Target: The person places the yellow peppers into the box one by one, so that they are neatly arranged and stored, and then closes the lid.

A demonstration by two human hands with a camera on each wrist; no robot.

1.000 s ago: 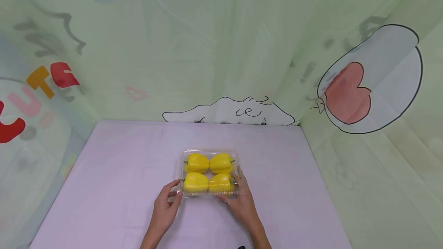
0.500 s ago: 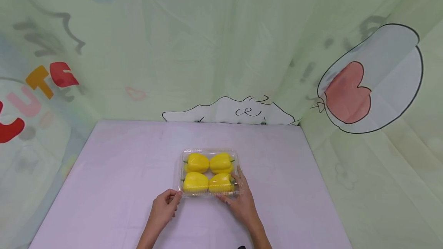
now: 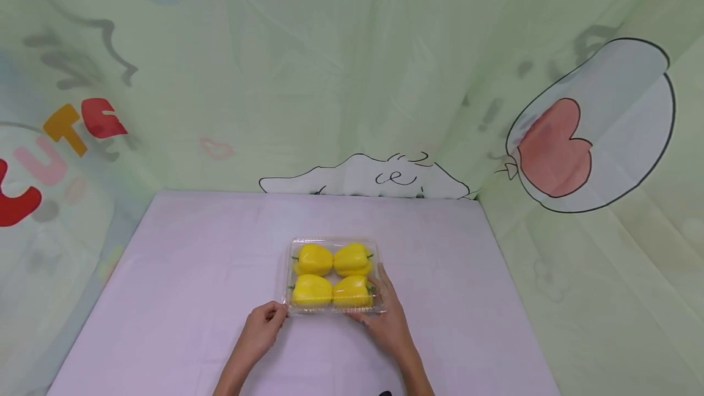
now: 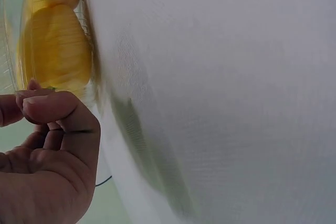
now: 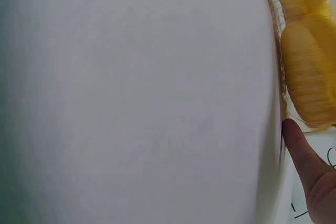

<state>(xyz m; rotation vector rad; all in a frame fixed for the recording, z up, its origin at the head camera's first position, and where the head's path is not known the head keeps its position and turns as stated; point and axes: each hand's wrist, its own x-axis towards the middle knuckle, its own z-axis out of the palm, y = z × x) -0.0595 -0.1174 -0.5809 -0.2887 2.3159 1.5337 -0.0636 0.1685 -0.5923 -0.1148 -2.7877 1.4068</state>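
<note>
A clear plastic clamshell box (image 3: 337,310) lies on the table in the head view, with several yellow bell peppers (image 3: 313,259) showing through its lid in two rows. At its front left corner my left hand (image 3: 261,330) pinches the rim between thumb and index finger; the left wrist view has this hand (image 4: 58,150) close up, the other fingers curled in. My right hand (image 3: 389,322) holds the front right corner, thumb at the front edge and fingers along the right side. The right wrist view shows just the thumb (image 5: 304,153) against the box's edge, the fingers hidden.
A pale lilac cloth covers the table (image 3: 209,249). Light green printed curtains (image 3: 308,78) rise behind it and on both sides. A small dark object (image 3: 385,393) peeks in at the bottom edge, too cut off to tell.
My left hand has slid from the box's left side down to its front left corner, its spread fingers drawing into a pinch. The right hand and the box have stayed nearly still.
</note>
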